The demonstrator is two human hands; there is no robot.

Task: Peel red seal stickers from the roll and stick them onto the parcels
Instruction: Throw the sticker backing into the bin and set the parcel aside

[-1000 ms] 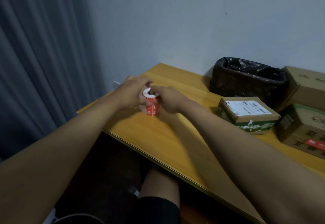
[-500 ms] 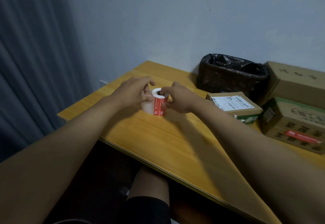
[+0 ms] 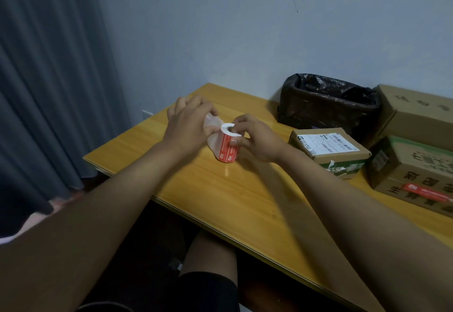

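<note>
A roll of red seal stickers (image 3: 228, 149) with a white core stands on the wooden table (image 3: 245, 201), tilted a little. My right hand (image 3: 255, 140) grips the roll, fingers over its top and thumb on its side. My left hand (image 3: 188, 127) pinches the loose pale backing strip (image 3: 212, 125) that comes off the roll's left side. A small parcel with a white shipping label (image 3: 329, 151) lies to the right of the roll. Further right is a larger carton (image 3: 414, 176) with a red sticker (image 3: 427, 192) on its front.
A black bag-lined bin (image 3: 328, 100) stands against the wall behind the parcels. Another brown carton (image 3: 419, 113) sits at the far right. A grey curtain (image 3: 49, 78) hangs on the left. The table's near edge runs diagonally above my knee.
My left hand has drawn the backing strip out and up to the left of the roll. The roll now leans slightly. The view has shifted to the left.
</note>
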